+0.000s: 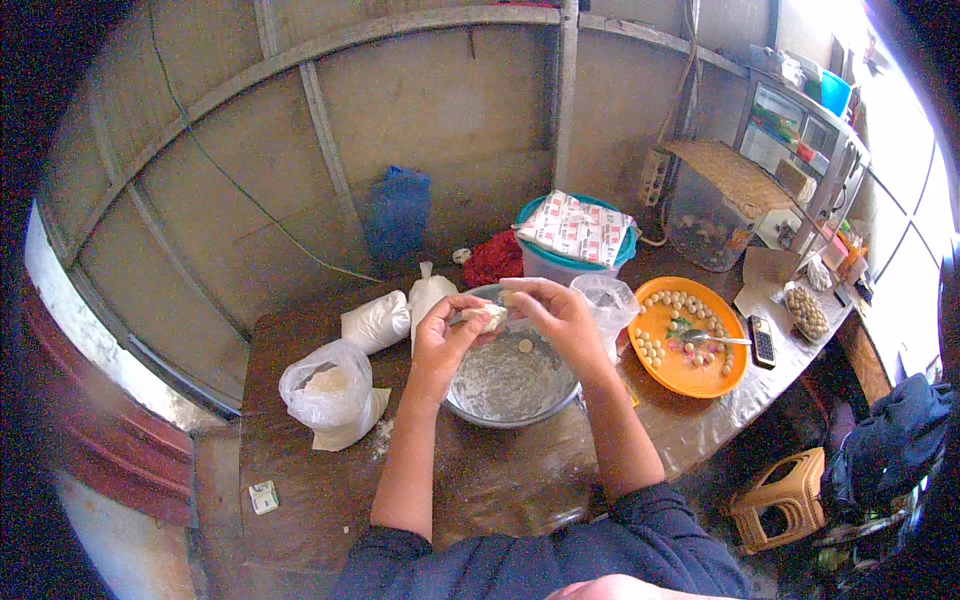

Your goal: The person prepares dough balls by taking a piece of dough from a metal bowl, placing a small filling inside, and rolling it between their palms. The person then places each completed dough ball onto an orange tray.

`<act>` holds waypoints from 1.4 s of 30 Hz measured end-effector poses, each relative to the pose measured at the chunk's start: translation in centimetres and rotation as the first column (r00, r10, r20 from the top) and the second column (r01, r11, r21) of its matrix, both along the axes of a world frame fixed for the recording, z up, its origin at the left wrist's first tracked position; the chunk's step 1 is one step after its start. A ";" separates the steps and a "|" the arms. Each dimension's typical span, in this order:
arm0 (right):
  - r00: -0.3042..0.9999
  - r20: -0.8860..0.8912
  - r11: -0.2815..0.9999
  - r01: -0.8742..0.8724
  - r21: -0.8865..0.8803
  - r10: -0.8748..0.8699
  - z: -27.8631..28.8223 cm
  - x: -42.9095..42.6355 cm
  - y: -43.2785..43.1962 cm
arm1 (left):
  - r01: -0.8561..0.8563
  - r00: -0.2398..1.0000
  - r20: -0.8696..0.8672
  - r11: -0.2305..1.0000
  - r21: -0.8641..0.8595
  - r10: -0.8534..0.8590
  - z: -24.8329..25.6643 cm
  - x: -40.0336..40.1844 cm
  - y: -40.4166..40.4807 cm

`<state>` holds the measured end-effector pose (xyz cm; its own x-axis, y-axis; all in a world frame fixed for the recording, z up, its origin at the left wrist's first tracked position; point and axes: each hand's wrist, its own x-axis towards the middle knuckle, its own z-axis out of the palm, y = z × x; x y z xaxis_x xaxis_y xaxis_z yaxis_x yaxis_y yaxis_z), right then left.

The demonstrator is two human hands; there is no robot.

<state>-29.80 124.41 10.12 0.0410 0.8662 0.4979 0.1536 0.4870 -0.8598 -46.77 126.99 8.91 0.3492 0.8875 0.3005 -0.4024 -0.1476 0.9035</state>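
My left hand (448, 330) grips a lump of pale dough (487, 318) above a grey metal basin (480, 420) whose inside is dusted with white powder. Close on its right, my right hand (551, 309) is raised with bent fingers, and a small pale piece seems to be between the fingertips. One small dough ball (525, 346) lies in the basin. An orange plate (694, 382) to the right bears many similar balls and a metal spoon (716, 340).
Bags of white powder (375, 322) and an open plastic bag (330, 390) stand left of the basin. Behind it is a teal-rimmed tub (540, 262) under a printed packet (576, 229). A phone (762, 341) and a bag of balls (807, 311) lie at right.
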 end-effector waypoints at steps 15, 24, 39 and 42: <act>0.996 0.015 0.996 0.086 -0.015 -0.085 -0.4 -0.5 0.0 | 0.009 0.999 -0.049 0.999 0.031 -0.007 -0.3 -0.2 0.1; 0.986 -0.093 0.989 0.131 -0.075 -0.138 -0.8 -0.2 0.4 | 0.010 0.989 -0.146 1.000 0.021 -0.007 -0.1 -0.9 0.3; 0.988 -0.154 0.989 -0.023 -0.146 0.000 -0.1 0.6 0.0 | 0.134 0.883 -0.460 0.989 0.064 -0.090 -0.5 -1.5 0.4; 0.986 -0.169 0.989 -0.028 -0.147 0.002 -0.3 0.7 0.1 | 0.171 0.805 -0.592 0.972 0.161 -0.043 -0.8 -2.1 0.7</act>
<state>-29.15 124.52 9.85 0.0995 0.9312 0.3506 -0.0056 0.3529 -0.9357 -48.83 127.71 8.06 0.6034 0.7784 0.1731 0.1650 -0.3343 0.9279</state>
